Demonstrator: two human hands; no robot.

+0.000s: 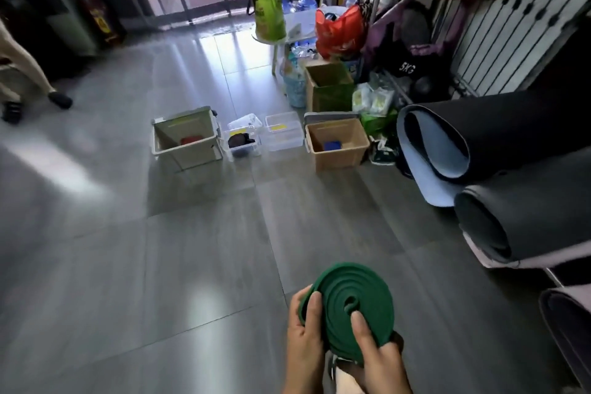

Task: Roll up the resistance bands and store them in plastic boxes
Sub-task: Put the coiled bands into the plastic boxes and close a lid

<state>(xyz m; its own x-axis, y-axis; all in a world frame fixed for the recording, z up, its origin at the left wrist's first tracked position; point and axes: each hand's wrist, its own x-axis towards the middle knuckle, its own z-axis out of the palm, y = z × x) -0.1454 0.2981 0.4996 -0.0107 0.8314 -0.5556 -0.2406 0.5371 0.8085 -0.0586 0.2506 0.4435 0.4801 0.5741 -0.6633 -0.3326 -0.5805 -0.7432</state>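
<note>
Green rubber, wound into a flat spiral: resistance band [367, 285], held above the grey tiled floor [160, 265] at bottom centre of the head view. Gripped on its left edge by the left hand [303, 333], thumb laid over the outer turns, fingers curled behind. Pinched at the lower right by the right hand [382, 358], thumb pressing the inner turns near the middle, fingers tucked underneath. Farther off on the floor, well apart from the coil, a row of four containers: white box [192, 158] with something red inside, small clear box [244, 150] holding a dark bundle, second clear box [283, 137] just beside it, tan box [339, 160] with a blue item at its bottom. Rolled dark mats [511, 137] stacked along the right. Someone's legs [28, 73] at the far left edge.
</note>
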